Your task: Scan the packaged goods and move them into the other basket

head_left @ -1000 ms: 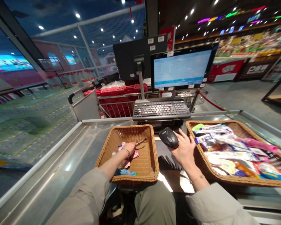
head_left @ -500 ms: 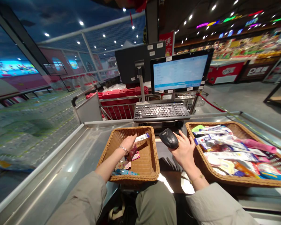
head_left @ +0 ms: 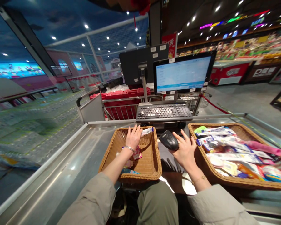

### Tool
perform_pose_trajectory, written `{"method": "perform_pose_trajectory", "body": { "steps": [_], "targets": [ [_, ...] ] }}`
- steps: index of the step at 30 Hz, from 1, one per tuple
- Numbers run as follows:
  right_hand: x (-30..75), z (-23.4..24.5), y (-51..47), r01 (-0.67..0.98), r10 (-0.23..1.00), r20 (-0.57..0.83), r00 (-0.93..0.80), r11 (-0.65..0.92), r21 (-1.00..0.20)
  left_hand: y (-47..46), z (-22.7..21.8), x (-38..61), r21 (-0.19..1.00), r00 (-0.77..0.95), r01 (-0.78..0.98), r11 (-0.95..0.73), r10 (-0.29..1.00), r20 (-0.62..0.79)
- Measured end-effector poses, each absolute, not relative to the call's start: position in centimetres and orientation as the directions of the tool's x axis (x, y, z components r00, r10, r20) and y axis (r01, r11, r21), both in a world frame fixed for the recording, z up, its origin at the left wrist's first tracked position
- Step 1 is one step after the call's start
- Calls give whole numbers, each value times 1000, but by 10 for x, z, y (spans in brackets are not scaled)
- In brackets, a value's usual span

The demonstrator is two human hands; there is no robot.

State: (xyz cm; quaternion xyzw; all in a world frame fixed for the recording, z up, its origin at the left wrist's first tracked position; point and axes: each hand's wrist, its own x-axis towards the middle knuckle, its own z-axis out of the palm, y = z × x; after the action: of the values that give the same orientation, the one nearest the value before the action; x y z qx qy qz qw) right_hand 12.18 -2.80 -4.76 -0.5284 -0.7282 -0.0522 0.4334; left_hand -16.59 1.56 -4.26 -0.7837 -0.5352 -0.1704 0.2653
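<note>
My left hand (head_left: 134, 137) is over the back of the left wicker basket (head_left: 152, 156), its fingers stretched out and apart. Close by its fingertips, a slim white packet with a blue end (head_left: 147, 131) leans at the basket's back wall. Lower in that basket lie a pink packet (head_left: 137, 153) and a blue packet (head_left: 130, 171), both partly covered by my wrist and forearm. Between the two baskets, my right hand (head_left: 185, 148) grips a black barcode scanner (head_left: 169, 140), some of its fingers raised. The scanner's handle is hidden by the hand.
A right wicker basket (head_left: 202, 156) holds many packaged snacks, including long white-and-blue packets (head_left: 234, 157). Behind the baskets stand a keyboard (head_left: 164, 111) and a lit monitor (head_left: 181, 75). The metal counter (head_left: 84, 156) runs along the left, with a trolley (head_left: 121, 109) beyond it.
My left hand has moved up and opened off the slim white packet, which has shifted toward the back of the left basket. My right hand still holds the scanner in nearly the same place.
</note>
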Motion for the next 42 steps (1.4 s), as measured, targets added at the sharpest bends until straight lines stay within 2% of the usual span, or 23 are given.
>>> {"method": "perform_pose_trajectory", "body": {
  "steps": [6,11,42],
  "targets": [
    [121,-46,-29,814,718,691,-82,449,-369,14,-38,-155,-220,321,947,-234,678,661],
    [121,-45,-30,811,716,693,-84,453,-369,13,-34,-146,-217,297,955,-203,649,700],
    [124,-44,-32,803,710,697,-95,469,-367,16,-31,-131,-173,271,962,-210,691,670]
  ]
}}
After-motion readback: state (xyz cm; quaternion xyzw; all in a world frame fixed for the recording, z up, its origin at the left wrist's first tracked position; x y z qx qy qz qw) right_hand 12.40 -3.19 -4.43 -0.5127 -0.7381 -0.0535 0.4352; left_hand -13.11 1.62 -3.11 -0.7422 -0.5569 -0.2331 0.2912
